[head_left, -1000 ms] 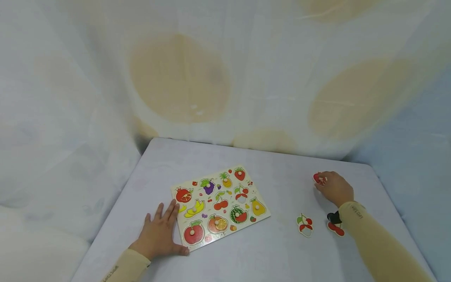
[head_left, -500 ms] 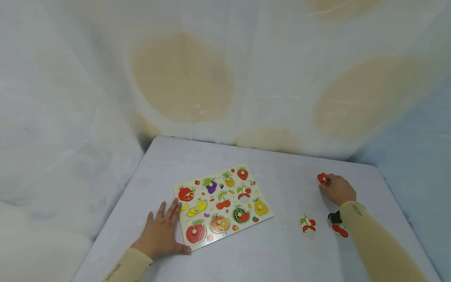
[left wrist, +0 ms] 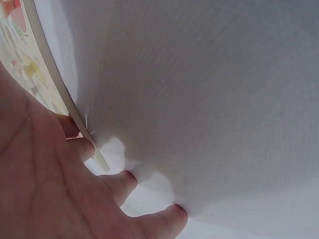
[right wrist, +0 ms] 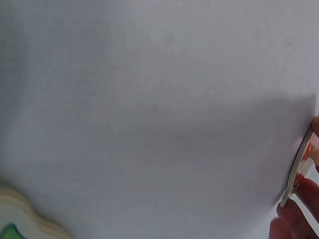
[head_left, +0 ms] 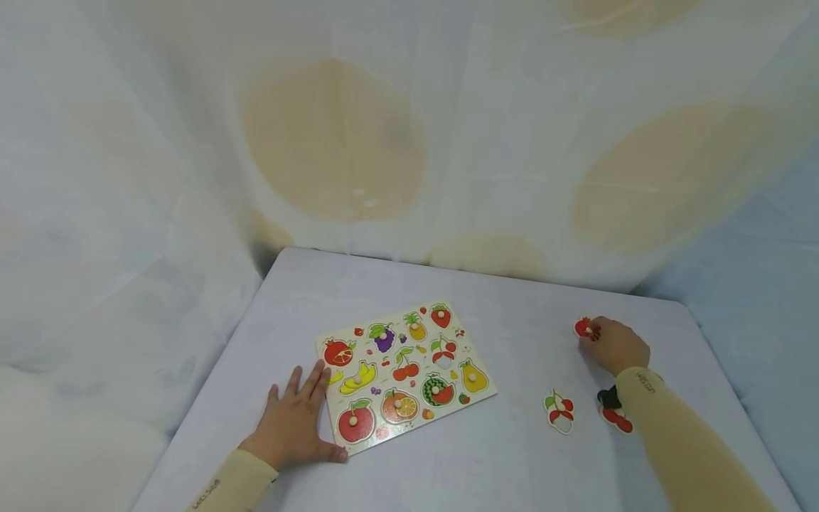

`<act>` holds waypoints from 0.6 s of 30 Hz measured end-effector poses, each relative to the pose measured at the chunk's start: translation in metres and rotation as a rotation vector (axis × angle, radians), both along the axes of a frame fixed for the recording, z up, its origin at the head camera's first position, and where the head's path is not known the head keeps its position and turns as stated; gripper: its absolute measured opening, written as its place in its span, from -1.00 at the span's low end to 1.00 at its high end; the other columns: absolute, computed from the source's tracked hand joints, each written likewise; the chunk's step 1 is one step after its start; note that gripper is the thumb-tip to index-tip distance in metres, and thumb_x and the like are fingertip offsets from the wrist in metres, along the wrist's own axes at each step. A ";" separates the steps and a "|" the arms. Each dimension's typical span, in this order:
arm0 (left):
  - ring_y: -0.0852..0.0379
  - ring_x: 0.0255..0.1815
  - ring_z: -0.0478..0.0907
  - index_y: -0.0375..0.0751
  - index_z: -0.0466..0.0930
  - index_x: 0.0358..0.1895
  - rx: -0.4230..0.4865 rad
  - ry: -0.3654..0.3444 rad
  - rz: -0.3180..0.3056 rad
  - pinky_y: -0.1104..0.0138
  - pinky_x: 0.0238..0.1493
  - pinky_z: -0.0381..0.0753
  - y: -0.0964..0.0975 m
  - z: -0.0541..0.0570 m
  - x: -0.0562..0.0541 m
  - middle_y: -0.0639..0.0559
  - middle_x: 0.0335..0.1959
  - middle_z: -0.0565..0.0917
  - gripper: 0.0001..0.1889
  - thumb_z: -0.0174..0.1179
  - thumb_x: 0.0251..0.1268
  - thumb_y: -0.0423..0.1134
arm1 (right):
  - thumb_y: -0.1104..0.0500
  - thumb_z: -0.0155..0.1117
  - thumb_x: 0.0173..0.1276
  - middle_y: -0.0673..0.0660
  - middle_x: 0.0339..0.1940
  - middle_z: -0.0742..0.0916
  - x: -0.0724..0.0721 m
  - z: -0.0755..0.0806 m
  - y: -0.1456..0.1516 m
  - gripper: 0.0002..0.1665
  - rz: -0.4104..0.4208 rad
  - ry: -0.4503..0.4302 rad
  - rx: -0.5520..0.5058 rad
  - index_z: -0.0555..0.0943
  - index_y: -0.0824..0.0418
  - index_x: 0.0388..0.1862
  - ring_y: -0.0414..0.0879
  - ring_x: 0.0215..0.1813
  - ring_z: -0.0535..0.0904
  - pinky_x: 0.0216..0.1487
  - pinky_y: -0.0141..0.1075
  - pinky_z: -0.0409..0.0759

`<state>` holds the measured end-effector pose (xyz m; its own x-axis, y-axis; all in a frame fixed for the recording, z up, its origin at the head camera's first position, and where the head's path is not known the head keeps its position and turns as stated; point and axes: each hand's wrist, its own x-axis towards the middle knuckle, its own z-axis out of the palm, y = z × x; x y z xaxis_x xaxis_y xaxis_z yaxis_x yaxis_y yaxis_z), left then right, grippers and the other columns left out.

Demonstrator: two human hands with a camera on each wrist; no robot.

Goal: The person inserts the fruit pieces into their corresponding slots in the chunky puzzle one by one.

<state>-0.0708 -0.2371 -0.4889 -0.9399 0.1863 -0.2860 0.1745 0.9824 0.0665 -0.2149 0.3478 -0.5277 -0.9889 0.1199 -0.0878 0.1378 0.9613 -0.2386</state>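
My right hand (head_left: 613, 345) pinches a red pomegranate puzzle piece (head_left: 583, 328) at the far right of the table. In the right wrist view the fingertips (right wrist: 307, 194) grip the piece (right wrist: 299, 162) close over the cloth, beside its shadow. My left hand (head_left: 292, 419) lies with fingers spread at the left edge of a wooden fruit puzzle board (head_left: 410, 364). In the left wrist view two fingers meet the board's edge (left wrist: 55, 74), while others touch the cloth. Knobbed fruits such as an apple (head_left: 355, 421) and a watermelon (head_left: 438, 390) sit in the board.
Between the board and my right arm lies a lychee-like red and white piece (head_left: 559, 412) with leaves. A cherry piece (head_left: 618, 421) is partly hidden by the black wrist camera (head_left: 610, 397). Behind the white table (head_left: 512, 306) hangs a spotted curtain (head_left: 499, 178).
The view has shifted slightly. The right hand keeps the pomegranate piece, whose tilt has changed a little and which sits slightly lower. The left hand stays at the board.
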 end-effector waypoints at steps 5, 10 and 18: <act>-0.43 0.53 -0.09 -0.21 0.05 0.59 -0.003 0.008 -0.003 -0.50 0.24 0.01 -0.001 -0.002 0.000 -0.13 0.61 0.02 0.54 0.24 -0.57 0.73 | -0.04 0.44 0.27 0.38 -0.12 0.71 0.004 0.006 -0.004 -0.32 0.037 0.017 0.007 0.55 0.40 0.18 0.25 -0.17 0.63 -0.24 0.14 0.60; -0.44 0.52 -0.08 -0.22 0.07 0.58 0.002 0.015 -0.001 -0.51 0.23 0.00 -0.002 -0.003 0.001 -0.14 0.60 0.03 0.54 0.25 -0.58 0.72 | -0.06 0.45 0.25 0.37 -0.13 0.72 0.006 0.017 -0.014 -0.32 0.080 0.039 0.007 0.57 0.39 0.16 0.21 -0.20 0.63 -0.22 0.13 0.62; -0.44 0.52 -0.07 -0.23 0.06 0.58 0.010 0.022 -0.012 -0.50 0.24 0.00 -0.002 -0.003 0.000 -0.15 0.60 0.04 0.55 0.24 -0.58 0.73 | -0.02 0.46 0.25 0.35 -0.02 0.72 0.007 0.033 -0.045 -0.38 0.123 0.073 -0.032 0.60 0.31 0.18 0.24 -0.08 0.65 -0.19 0.13 0.63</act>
